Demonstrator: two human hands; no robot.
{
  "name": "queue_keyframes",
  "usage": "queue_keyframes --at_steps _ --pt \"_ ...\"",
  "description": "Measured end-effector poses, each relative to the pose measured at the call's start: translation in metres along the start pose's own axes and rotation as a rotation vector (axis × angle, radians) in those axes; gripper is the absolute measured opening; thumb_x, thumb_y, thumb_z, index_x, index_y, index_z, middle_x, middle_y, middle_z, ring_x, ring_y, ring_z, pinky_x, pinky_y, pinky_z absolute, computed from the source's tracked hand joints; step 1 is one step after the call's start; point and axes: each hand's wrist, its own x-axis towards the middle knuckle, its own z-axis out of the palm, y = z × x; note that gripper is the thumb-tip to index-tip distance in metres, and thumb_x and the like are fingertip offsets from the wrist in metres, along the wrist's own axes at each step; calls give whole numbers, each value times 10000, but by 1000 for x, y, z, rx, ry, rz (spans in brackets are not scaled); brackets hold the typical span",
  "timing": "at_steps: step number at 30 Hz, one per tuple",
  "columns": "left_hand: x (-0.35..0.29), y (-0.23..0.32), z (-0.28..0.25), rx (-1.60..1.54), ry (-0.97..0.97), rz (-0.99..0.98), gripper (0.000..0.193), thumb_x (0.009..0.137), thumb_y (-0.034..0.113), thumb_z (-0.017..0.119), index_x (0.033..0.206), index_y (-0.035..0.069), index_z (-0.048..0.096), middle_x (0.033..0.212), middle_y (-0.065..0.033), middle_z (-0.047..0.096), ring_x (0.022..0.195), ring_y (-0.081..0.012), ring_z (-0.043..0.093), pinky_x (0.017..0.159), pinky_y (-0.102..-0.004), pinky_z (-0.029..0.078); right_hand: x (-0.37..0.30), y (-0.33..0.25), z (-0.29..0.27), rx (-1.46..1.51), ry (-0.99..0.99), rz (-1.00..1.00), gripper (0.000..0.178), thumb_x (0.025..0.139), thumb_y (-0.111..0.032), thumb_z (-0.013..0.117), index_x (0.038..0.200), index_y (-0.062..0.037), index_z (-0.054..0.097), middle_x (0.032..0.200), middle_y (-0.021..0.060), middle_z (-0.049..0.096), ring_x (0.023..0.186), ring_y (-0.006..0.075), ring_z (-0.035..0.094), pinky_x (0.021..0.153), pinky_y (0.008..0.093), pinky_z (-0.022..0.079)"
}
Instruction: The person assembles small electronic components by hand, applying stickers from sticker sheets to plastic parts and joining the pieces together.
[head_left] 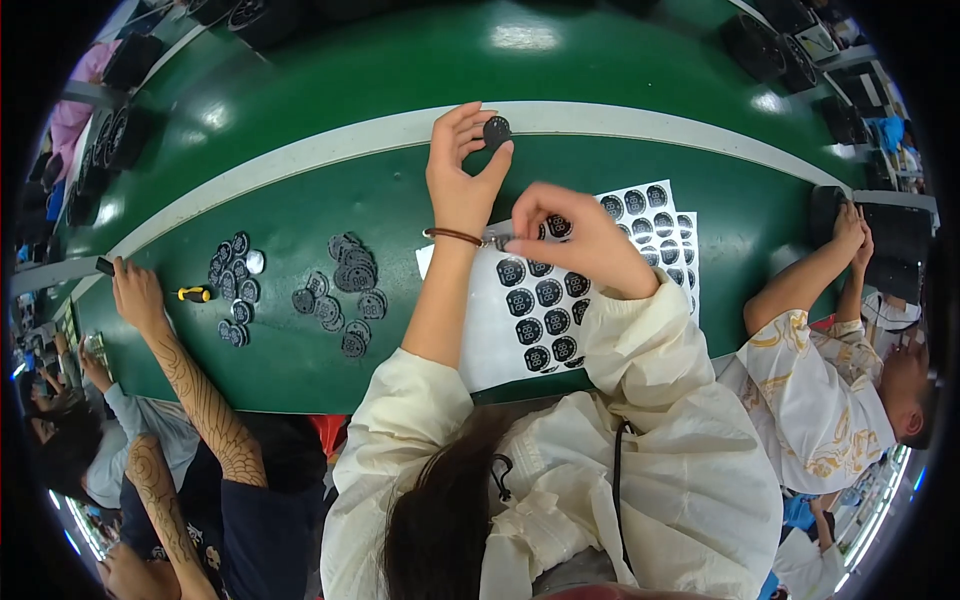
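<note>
My left hand point(462, 165) is raised over the far edge of the bench, gripping a small round black disc point(497, 132) between thumb and fingers. A brown bracelet circles that wrist. My right hand point(575, 238) is bent in close to the left wrist, its fingers curled over the sticker sheet; whatever it pinches, if anything, I cannot make out. White sheets of round black stickers point(549, 292) lie beneath it, one overlapping another. To the left, loose round discs with pale markings point(355, 272) form a pile on the green bench.
Farther left sits another group of discs point(228, 280), beside a short yellow-and-black screwdriver point(193, 294). A co-worker's tattooed arm point(185, 370) reaches in at left. At right, another person's hands point(850, 235) touch a dark object. A white raised strip point(330, 168) borders the bench's far side.
</note>
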Motion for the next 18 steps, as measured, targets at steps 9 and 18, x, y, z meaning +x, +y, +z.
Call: queue_keyframes --at_steps 9,18 --pt "-3 27 -1 182 -195 180 539 731 -61 640 1233 24 465 1115 -120 610 1029 -200 579 910 -315 443 10 26 -19 232 634 -91 108 824 -2 634 910 -5 569 846 6 590 760 76 554 717 209 442" --pt "-8 37 -3 152 -417 177 558 738 -72 607 1265 25 451 1151 -131 599 1102 -221 555 972 -343 411 9 27 -19 317 453 -17 116 861 -88 634 933 1 612 857 10 617 781 67 564 726 199 446"
